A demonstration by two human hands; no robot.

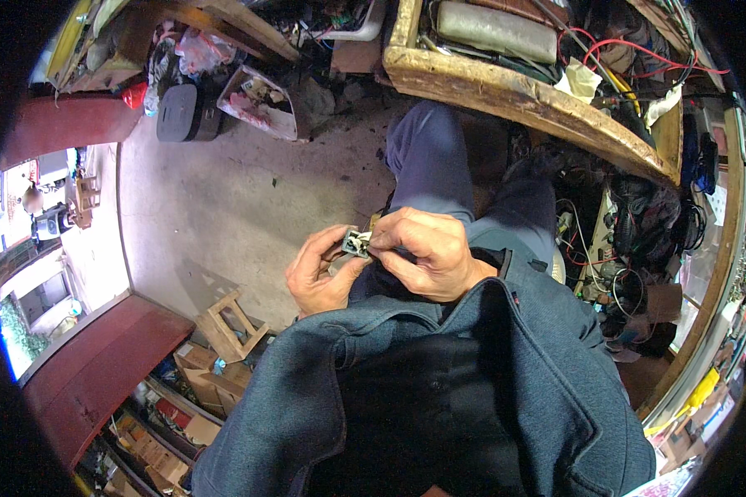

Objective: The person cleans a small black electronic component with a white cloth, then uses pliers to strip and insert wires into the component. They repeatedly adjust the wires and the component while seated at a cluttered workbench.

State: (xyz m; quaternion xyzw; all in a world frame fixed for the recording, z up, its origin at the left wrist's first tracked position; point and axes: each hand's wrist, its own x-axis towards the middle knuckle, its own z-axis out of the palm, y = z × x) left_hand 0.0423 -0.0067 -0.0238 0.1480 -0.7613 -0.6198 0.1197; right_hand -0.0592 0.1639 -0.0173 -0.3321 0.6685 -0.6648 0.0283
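Grey jacket (551, 364) is seen nearest. Beyond it, a small dark box (356, 243) is held by the half-curled left hand (322, 269); its rim is met by the right hand (427, 253), fingertips bunched, grip unclear. Concrete floor (215, 199) is exposed leftward, wooden bench edge (526, 101) set ahead-right.

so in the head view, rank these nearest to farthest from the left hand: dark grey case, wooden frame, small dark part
1. Small dark part: held in the left hand.
2. Wooden frame: leftward, lower in view.
3. Dark grey case: upper left.
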